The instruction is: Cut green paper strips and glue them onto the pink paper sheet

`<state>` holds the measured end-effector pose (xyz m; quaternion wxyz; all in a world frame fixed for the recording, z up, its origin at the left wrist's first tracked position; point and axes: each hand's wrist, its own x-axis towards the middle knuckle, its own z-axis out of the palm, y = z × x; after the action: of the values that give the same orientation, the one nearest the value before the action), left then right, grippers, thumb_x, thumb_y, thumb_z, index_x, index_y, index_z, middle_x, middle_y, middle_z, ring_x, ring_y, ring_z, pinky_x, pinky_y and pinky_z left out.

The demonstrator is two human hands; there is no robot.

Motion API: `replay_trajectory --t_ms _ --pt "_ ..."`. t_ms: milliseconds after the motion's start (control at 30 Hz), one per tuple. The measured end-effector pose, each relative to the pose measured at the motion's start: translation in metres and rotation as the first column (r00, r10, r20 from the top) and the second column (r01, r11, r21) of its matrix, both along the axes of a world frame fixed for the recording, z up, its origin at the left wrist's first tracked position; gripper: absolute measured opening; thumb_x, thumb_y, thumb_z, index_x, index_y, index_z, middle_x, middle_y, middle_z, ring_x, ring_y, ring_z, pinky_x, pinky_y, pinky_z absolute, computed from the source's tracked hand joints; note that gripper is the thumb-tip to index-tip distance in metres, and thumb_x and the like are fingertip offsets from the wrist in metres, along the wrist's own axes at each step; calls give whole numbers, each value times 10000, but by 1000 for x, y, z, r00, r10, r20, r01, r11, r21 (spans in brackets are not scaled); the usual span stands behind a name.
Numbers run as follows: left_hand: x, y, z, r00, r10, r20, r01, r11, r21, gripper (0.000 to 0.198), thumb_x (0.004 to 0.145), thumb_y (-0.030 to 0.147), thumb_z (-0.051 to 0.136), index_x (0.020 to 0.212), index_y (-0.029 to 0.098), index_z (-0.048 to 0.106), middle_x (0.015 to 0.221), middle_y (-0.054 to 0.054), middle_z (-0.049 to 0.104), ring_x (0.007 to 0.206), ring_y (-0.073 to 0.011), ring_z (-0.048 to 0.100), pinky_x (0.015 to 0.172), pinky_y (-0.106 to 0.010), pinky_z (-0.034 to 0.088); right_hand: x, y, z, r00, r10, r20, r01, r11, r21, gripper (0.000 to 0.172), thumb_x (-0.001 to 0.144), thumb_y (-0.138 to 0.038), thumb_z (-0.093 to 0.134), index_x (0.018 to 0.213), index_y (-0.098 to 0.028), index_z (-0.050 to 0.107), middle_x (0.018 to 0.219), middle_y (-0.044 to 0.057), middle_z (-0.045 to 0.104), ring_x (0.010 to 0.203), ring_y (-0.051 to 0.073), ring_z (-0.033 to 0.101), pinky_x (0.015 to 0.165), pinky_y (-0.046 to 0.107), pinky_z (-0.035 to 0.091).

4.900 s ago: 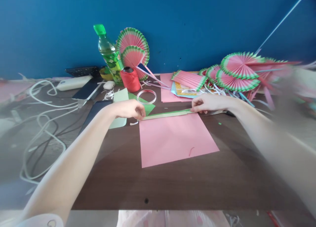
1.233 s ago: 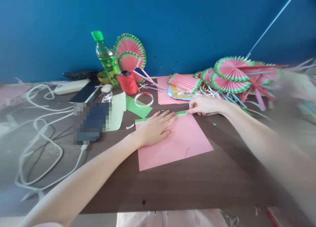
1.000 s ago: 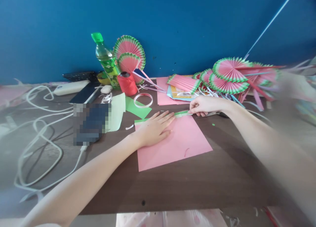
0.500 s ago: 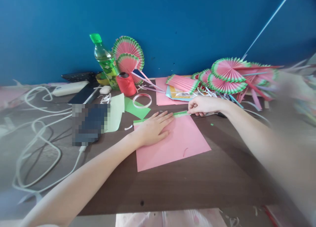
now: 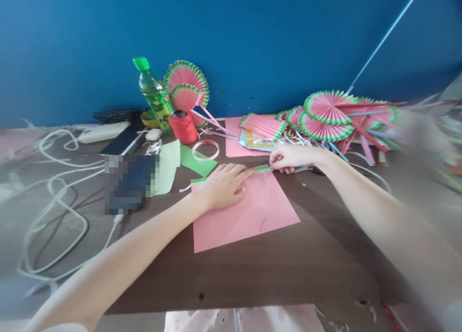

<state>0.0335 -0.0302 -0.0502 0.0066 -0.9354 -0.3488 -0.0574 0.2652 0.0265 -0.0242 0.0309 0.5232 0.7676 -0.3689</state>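
Note:
A pink sheet of paper (image 5: 245, 216) lies on the dark brown table, with a green paper strip (image 5: 262, 168) and a paler band along its far edge. My left hand (image 5: 225, 185) rests on the sheet, fingers stretched out over the far edge and covering the strip's middle. At the strip's right end, my right hand (image 5: 288, 158) is closed in a pinch on it. Just beside that hand lie scissors (image 5: 306, 169), partly hidden beneath it.
Behind are a roll of tape (image 5: 205, 150), a red ribbon spool (image 5: 183, 126), a green-capped bottle (image 5: 155, 96) and green paper (image 5: 197, 161). Folded pink-and-green fans (image 5: 327, 115) pile up at back right. A phone (image 5: 133, 183) and white cables (image 5: 54, 216) occupy the left.
The whole view has shifted slightly. My left fingers look a little more bent on the sheet, and my right hand keeps its pinch at the strip's end.

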Motion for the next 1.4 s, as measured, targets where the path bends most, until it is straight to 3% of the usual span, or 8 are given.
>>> replay_trajectory --t_ms 100,300,500,733,1033,1167,1400 --pt "17 4 -1 999 10 -47 -6 997 78 447 794 206 387 1228 168 482 1086 -99 566 1013 -234 503 890 -378 366 -1 0 1 1000 8 16 -8 1000 13 69 678 -192 505 672 -154 562 579 14 584 467 94 531 464 204 443" --pt "40 10 -13 998 -63 8 61 990 124 417 835 179 336 1226 173 479 1200 -60 544 1054 -202 472 890 -339 361 -4 -1 0 999 -27 27 26 999 19 82 653 -149 477 665 -151 558 552 12 565 498 108 550 468 204 457" --pt "38 11 -13 997 -78 -22 80 987 143 402 838 195 336 1206 166 493 1201 -60 548 1023 -203 473 875 -339 353 -5 -4 2 997 -78 29 78 997 28 86 619 -140 486 648 -159 565 559 17 587 527 127 572 476 214 456" --pt "39 11 -13 996 -66 -58 75 982 172 410 835 203 335 1215 174 486 1195 -53 543 969 -203 468 843 -335 345 0 -2 -5 999 -28 -30 30 996 84 101 599 -132 464 645 -168 546 561 0 568 498 115 546 460 214 420" --pt "39 11 -13 998 -43 -41 49 987 152 450 828 213 325 1258 168 449 1195 -46 540 956 -203 462 813 -352 355 9 -8 -15 986 14 -165 13 988 157 58 659 -221 501 696 -186 527 568 -23 551 504 106 521 496 227 398" --pt "39 10 -11 997 -38 -67 46 990 134 442 842 236 323 1262 176 446 1216 -49 531 967 -206 467 811 -353 353 10 -11 -19 976 29 -217 14 981 191 118 696 -299 508 721 -184 518 593 -18 558 501 99 499 517 237 395" --pt "39 9 -14 998 -46 -45 52 988 149 436 862 266 305 1267 187 448 1225 -26 538 977 -201 472 826 -349 351 12 -10 -19 976 33 -216 4 986 168 149 701 -334 515 724 -187 518 569 -23 537 509 107 496 529 250 387"
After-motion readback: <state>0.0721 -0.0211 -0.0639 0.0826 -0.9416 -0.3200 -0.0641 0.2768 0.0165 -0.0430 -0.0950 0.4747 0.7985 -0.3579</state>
